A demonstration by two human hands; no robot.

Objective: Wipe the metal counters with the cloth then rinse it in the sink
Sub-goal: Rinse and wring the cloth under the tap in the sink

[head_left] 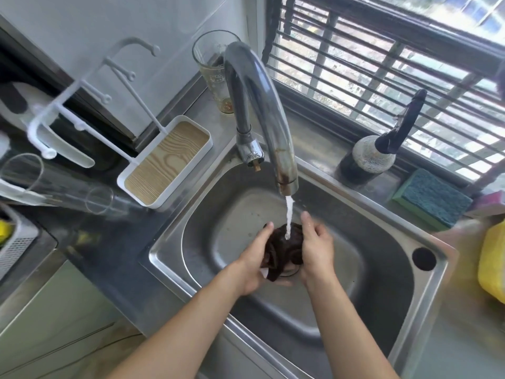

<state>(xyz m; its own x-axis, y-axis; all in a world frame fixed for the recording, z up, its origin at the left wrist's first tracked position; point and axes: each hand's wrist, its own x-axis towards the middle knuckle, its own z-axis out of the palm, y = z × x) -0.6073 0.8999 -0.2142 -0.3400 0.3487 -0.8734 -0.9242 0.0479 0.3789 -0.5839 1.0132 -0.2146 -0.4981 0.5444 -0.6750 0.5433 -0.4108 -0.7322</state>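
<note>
Dark cloth (pixel 284 250) bunched btwn left hand (pixel 252 262) & right hand (pixel 317 248), both pressed on it, over sink (pixel 382 269) drain; faucet (pixel 262 105) stream hits cloth; sponge (pixel 431 198) far right of hands, glass (pixel 216 69) beyond

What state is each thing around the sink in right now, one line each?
faucet: running, stream falling on the cloth.
cloth: dark, wet, bunched between both hands above the drain.
left hand: gripping the cloth.
right hand: gripping the cloth.
sink: basin wet, not filled.
tall glass: upright behind the faucet, nearly empty.
sponge: lying flat on the ledge.
</note>
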